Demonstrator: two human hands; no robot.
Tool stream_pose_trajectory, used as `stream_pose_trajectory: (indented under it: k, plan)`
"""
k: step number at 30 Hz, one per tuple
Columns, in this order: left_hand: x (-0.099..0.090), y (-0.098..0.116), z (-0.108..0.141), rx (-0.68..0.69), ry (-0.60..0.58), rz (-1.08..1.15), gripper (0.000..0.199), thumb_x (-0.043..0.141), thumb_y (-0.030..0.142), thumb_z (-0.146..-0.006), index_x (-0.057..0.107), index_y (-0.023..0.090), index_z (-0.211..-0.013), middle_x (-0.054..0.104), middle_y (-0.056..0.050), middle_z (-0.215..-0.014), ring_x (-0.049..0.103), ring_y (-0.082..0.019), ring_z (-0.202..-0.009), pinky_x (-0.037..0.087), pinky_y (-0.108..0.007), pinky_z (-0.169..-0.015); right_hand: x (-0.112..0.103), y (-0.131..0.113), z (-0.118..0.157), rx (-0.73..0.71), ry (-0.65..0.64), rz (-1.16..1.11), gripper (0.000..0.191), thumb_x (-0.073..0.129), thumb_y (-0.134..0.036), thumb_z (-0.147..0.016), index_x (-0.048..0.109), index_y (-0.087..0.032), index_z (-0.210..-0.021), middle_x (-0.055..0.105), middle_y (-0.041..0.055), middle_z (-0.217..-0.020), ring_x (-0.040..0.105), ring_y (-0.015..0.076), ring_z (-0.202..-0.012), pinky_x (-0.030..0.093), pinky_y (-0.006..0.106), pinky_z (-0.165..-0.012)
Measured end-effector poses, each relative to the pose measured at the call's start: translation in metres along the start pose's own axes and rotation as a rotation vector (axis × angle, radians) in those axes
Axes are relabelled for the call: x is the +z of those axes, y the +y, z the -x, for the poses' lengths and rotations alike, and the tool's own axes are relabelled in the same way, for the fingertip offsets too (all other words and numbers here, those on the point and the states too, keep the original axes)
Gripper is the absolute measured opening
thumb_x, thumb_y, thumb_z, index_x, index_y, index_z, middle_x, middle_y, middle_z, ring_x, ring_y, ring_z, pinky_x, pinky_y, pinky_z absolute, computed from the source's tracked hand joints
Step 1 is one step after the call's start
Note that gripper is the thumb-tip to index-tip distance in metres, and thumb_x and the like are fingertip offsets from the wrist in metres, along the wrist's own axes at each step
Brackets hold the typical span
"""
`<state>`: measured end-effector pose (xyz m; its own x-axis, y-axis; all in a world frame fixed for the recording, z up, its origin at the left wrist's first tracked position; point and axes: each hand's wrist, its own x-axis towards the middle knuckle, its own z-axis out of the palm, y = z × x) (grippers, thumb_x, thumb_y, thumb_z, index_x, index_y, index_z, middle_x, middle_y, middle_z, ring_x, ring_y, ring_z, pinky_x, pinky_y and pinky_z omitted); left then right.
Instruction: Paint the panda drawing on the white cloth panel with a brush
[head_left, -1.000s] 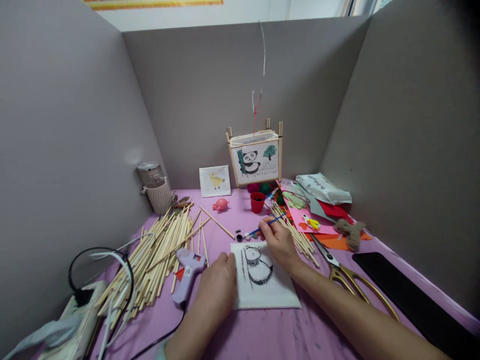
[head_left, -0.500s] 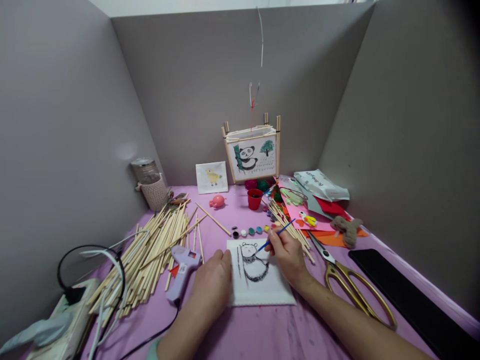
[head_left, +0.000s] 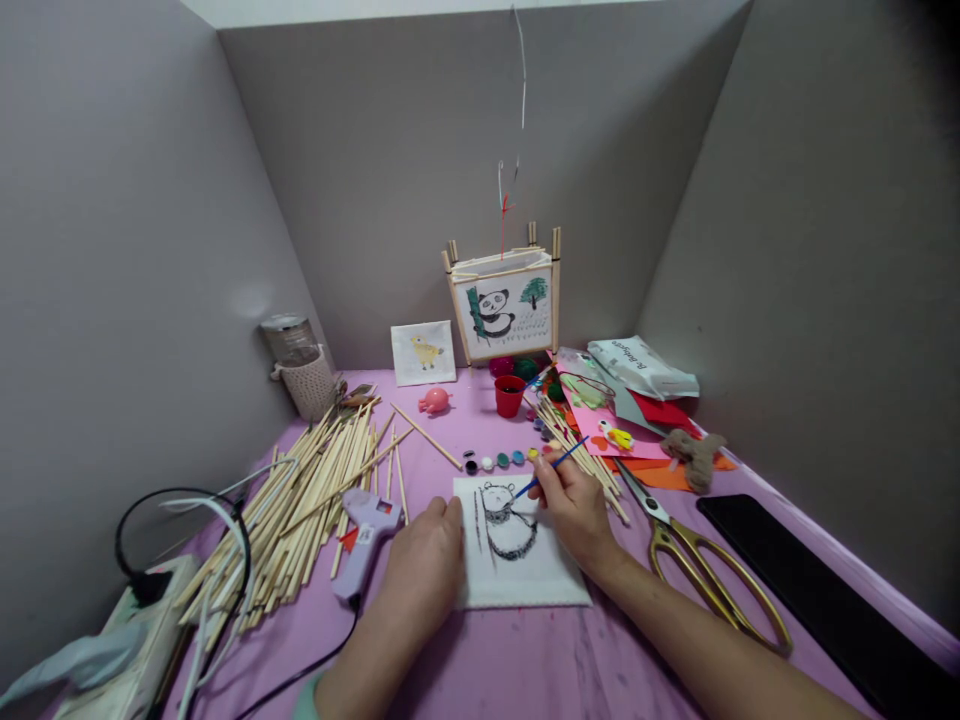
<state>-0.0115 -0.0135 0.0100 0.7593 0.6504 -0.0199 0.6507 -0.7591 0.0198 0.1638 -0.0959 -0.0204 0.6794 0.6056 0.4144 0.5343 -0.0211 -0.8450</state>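
Observation:
A white canvas [head_left: 525, 585] lies flat in front of me, with a black panda outline painted on it. My right hand [head_left: 574, 510] pinches a thin blue paintbrush [head_left: 562, 456], its tip at the panda's upper body. At the canvas's left edge rests my left hand [head_left: 431, 550], fingers curled together; whether anything is under them is hidden. Just behind the canvas is a row of small paint pots [head_left: 503, 460]. A red cup [head_left: 509, 398] with dark liquid stands farther back. Behind it hangs a stick-framed lantern [head_left: 504, 312] bearing a finished panda picture.
Left are wooden sticks [head_left: 322, 500], a lilac glue gun [head_left: 364, 540], a power strip [head_left: 135, 640] with cables, and a glass jar [head_left: 300, 365]. Right are gold-handled scissors [head_left: 697, 560], a black slab [head_left: 817, 600] and coloured sheets [head_left: 652, 440]. A chick picture [head_left: 424, 353] leans behind.
The view has shifted very slightly. The brush remains in my right hand near the same part of the panda, and my left hand stays at the canvas edge.

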Motion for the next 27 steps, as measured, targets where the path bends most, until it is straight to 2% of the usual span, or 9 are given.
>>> stream_pose_trajectory:
  k: [5, 11, 17, 21, 24, 27]
  plan:
    - [-0.0005, 0.001, -0.0002, 0.0, -0.003, 0.0, 0.018, 0.037, 0.017, -0.09, 0.053, 0.02, -0.098, 0.06, -0.005, -0.092, 0.063, -0.021, -0.081, 0.043, -0.031, -0.063, 0.0029, -0.0013, 0.0039, -0.017, -0.042, 0.015, 0.034, 0.046, -0.044, -0.091, 0.058, -0.02, -0.07, 0.064, 0.001, -0.056, 0.058, 0.0152, -0.049, 0.04, 0.026, -0.053]
    - [0.0009, 0.0006, 0.0003, 0.0, -0.003, -0.002, 0.019, 0.036, 0.019, -0.091, 0.053, 0.02, -0.098, 0.06, -0.005, -0.091, 0.063, -0.022, -0.081, 0.044, -0.032, -0.063, -0.0003, -0.0026, 0.002, -0.027, 0.012, 0.061, 0.034, 0.046, -0.043, -0.091, 0.056, -0.02, -0.068, 0.064, 0.0012, -0.056, 0.059, 0.0154, -0.051, 0.04, 0.026, -0.055]
    - [-0.0014, 0.0016, 0.0013, -0.01, -0.019, -0.006, 0.018, 0.037, 0.019, -0.091, 0.052, 0.021, -0.1, 0.06, -0.006, -0.093, 0.062, -0.019, -0.082, 0.043, -0.029, -0.065, 0.0035, -0.0028, 0.0043, -0.04, -0.032, 0.05, 0.033, 0.045, -0.043, -0.092, 0.058, -0.02, -0.072, 0.064, 0.0012, -0.056, 0.059, 0.0154, -0.05, 0.04, 0.026, -0.053]
    - [-0.0004, 0.0014, 0.0024, -0.001, -0.005, 0.002, 0.019, 0.033, 0.02, -0.093, 0.052, 0.02, -0.099, 0.059, -0.005, -0.091, 0.062, -0.018, -0.081, 0.042, -0.028, -0.064, 0.0008, -0.0021, 0.0035, -0.081, 0.004, 0.105, 0.032, 0.046, -0.041, -0.091, 0.058, -0.02, -0.071, 0.064, 0.0015, -0.056, 0.06, 0.0159, -0.052, 0.04, 0.026, -0.054]
    - [0.001, 0.0008, 0.0023, 0.002, 0.004, 0.004, 0.02, 0.032, 0.022, -0.094, 0.052, 0.02, -0.098, 0.059, -0.005, -0.09, 0.062, -0.019, -0.08, 0.041, -0.028, -0.063, -0.0012, -0.0034, 0.0028, -0.059, 0.027, 0.068, 0.031, 0.047, -0.041, -0.091, 0.056, -0.021, -0.07, 0.065, 0.001, -0.056, 0.06, 0.0157, -0.051, 0.041, 0.026, -0.055]
    - [0.0012, 0.0008, 0.0022, 0.003, 0.014, 0.006, 0.019, 0.033, 0.021, -0.094, 0.052, 0.02, -0.097, 0.059, -0.005, -0.09, 0.062, -0.018, -0.079, 0.041, -0.028, -0.063, 0.001, -0.005, 0.0045, -0.039, -0.006, 0.037, 0.031, 0.047, -0.042, -0.091, 0.057, -0.021, -0.071, 0.065, 0.0011, -0.055, 0.059, 0.0156, -0.049, 0.041, 0.025, -0.052]
